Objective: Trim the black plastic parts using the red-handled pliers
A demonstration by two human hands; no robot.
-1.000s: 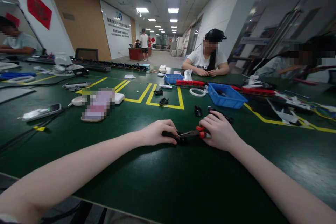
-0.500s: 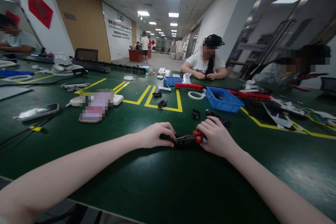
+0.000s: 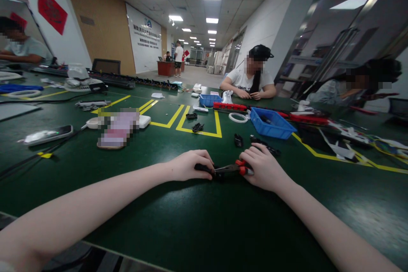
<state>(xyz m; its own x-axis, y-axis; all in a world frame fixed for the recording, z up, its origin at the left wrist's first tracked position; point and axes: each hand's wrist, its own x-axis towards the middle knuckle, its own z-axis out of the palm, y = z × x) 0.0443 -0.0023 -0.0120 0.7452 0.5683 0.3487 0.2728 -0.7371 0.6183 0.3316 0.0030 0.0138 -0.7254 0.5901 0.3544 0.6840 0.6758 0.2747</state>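
Near the middle of the green table (image 3: 153, 221), my left hand (image 3: 190, 165) is closed on a small black part (image 3: 203, 167), pinched between thumb and fingers. My right hand (image 3: 264, 165) grips needle-nose pliers (image 3: 228, 168) with red handles. Their tips point left and meet the black part beside my left fingertips; whether the jaws bite on it I cannot tell. Just beyond my right hand lie a small black piece (image 3: 238, 140) and a longer black piece (image 3: 266, 145). My fingers hide much of the held part.
A blue bin (image 3: 270, 124) with dark parts stands beyond my right hand, near a white ring (image 3: 238, 117). Black pieces (image 3: 198, 127) lie inside yellow tape. A phone (image 3: 116, 129) rests at the left. Across the table sits a co-worker (image 3: 251, 76).
The view has shifted very slightly. Both hands keep their grips, and the pliers stay at the black part.
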